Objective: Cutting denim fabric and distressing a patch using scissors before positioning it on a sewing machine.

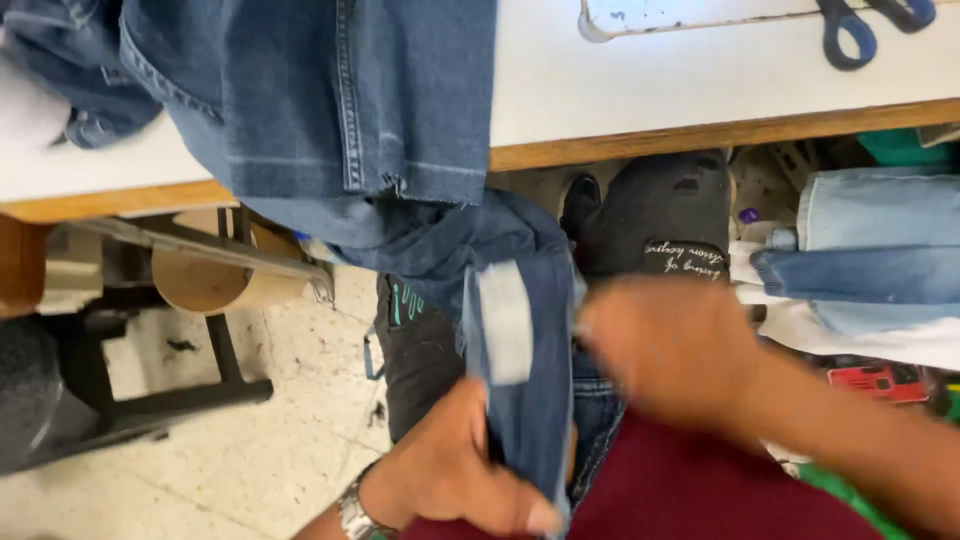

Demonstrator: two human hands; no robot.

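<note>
So a strip of blue denim (525, 400) is being held down low in front of the body, below the table edge. It's pinched by the left hand (455, 470), thumb closed over the fabric near the bottom, with a metal watch (352, 515) worn on that wrist. A pale grey rectangular label (505, 322), longer than wide, is stitched on the denim just above that hand. The right hand (672, 345) is pressed against the strip's right edge; it's blurred, so whether anything is actually gripped can't be told.

The strip runs up into a bigger pair of jeans (330, 100) that's draped over the white table (640, 90) and hanging off its wooden front edge. Blue-handled scissors (860, 30) are laid at the table's far right corner beside a white board (680, 15). Folded lighter denim (870, 250) is stacked off to the right, with a small red package (880, 380) tucked under it. A black bag (660, 215) is seen on the floor.
</note>
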